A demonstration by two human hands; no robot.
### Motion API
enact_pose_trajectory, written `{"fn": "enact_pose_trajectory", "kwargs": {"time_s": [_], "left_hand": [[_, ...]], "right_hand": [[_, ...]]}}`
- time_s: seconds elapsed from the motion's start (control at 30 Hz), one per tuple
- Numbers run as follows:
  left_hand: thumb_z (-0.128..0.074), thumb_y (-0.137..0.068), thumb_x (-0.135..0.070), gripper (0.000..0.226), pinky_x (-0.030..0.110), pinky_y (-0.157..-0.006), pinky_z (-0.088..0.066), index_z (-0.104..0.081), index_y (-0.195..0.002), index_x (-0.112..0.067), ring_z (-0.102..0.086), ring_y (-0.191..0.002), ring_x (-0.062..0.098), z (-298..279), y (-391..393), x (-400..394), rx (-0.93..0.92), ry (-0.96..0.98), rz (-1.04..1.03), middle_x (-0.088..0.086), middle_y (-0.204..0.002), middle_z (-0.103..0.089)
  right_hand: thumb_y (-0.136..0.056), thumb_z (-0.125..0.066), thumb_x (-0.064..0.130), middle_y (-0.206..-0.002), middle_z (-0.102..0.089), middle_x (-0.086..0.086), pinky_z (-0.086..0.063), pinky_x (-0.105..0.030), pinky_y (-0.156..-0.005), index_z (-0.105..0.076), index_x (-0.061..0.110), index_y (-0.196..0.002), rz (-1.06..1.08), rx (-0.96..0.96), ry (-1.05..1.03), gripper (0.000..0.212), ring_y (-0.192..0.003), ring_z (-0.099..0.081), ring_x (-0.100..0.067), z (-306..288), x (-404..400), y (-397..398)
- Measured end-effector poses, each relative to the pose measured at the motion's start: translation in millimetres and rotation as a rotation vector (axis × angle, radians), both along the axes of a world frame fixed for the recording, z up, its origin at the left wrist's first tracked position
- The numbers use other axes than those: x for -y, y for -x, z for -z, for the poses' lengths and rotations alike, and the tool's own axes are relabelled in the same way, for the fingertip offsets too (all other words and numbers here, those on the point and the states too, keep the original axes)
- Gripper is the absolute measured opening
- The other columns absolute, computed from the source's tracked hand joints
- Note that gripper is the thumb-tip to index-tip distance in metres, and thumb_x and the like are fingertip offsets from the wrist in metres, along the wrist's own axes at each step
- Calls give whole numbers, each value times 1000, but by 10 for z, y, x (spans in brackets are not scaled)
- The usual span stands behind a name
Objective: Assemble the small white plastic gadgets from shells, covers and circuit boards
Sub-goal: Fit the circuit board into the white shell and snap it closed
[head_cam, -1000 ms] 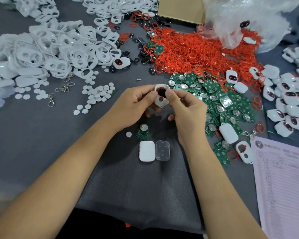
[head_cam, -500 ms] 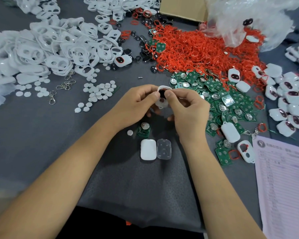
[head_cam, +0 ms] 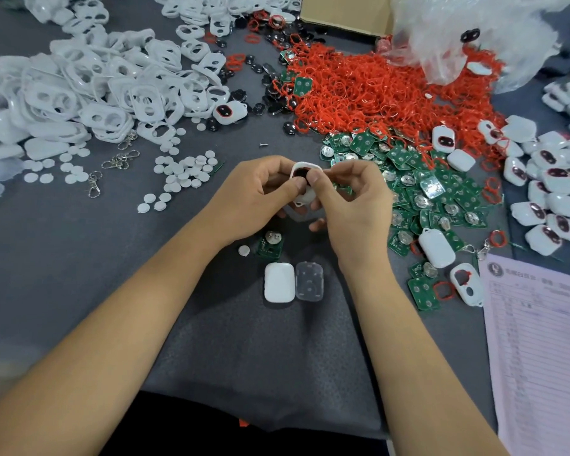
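A head-worn camera looks down at a grey work mat (head_cam: pixel 63 274) covered in small parts. Two bare forearms reach up from the bottom corners and meet at the centre of the frame. The left hand (head_cam: pixel 254 195) and right hand (head_cam: pixel 352 205) together pinch one small white shell (head_cam: pixel 301 184), lifted a little above the mat. Both thumbs press on its near face, tips almost touching, while the curled fingers wrap behind it. A dark insert with a red edge shows in the shell's upper opening.

Just below the hands lie a single green circuit board (head_cam: pixel 270 245) with a round silver cell, and a small white disc (head_cam: pixel 244 250) to its left. Below those, side by side and touching, lie a solid white cover (head_cam: pixel 279 282) on the left and a clear plastic cover (head_cam: pixel 309 281) on the right.

The upper left of the frame holds a large heap of white shell frames (head_cam: pixel 89 90) with two holes each. Scattered white discs (head_cam: pixel 181 172) and metal key clasps (head_cam: pixel 119 159) lie below that heap. At upper centre and right spreads a big pile of red rubber rings (head_cam: pixel 375 90), with a crumpled clear plastic bag (head_cam: pixel 481 31) above it and a cardboard box (head_cam: pixel 343 11) at the top edge. A spread of green circuit boards (head_cam: pixel 425 192) sits right of the hands. Finished white gadgets (head_cam: pixel 553 192) crowd the right edge, and a printed paper form (head_cam: pixel 540 357) fills the lower right corner
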State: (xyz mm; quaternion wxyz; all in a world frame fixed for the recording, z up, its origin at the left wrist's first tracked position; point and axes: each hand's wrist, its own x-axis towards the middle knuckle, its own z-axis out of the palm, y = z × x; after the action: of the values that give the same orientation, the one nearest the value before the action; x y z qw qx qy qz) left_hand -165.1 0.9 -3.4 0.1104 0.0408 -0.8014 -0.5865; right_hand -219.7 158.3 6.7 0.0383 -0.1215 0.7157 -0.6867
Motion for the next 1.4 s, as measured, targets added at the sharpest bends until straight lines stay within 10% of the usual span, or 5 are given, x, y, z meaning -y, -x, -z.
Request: {"fn": "enact_pose_trajectory", "kwargs": {"time_s": [0.2, 1.4], "left_hand": [[-60, -105, -11, 18, 20, -62, -55, -71, -119, -8, -71, -74, 4, -30, -16, -17, -2, 7, -16, -7, -90, -79], [-57, -105, -19, 13, 40, -72, -64, -64, -116, -18, -75, -78, 12, -6, -26, -42, -62, 145, -27, -6, -87, -76]], "right_hand": [[-99, -69, 18, -61, -66, 9, -53, -30, -41, -77, 16, -104, -84, -45, -90, 9, -47, -58, -11, 23, -4, 37], [-96, -67, 5, -82, -71, -7, -52, -25, -43, -69, 7, -99, -117, 0, -103, 4, -51, -64, -11, 22, 2, -1]]}}
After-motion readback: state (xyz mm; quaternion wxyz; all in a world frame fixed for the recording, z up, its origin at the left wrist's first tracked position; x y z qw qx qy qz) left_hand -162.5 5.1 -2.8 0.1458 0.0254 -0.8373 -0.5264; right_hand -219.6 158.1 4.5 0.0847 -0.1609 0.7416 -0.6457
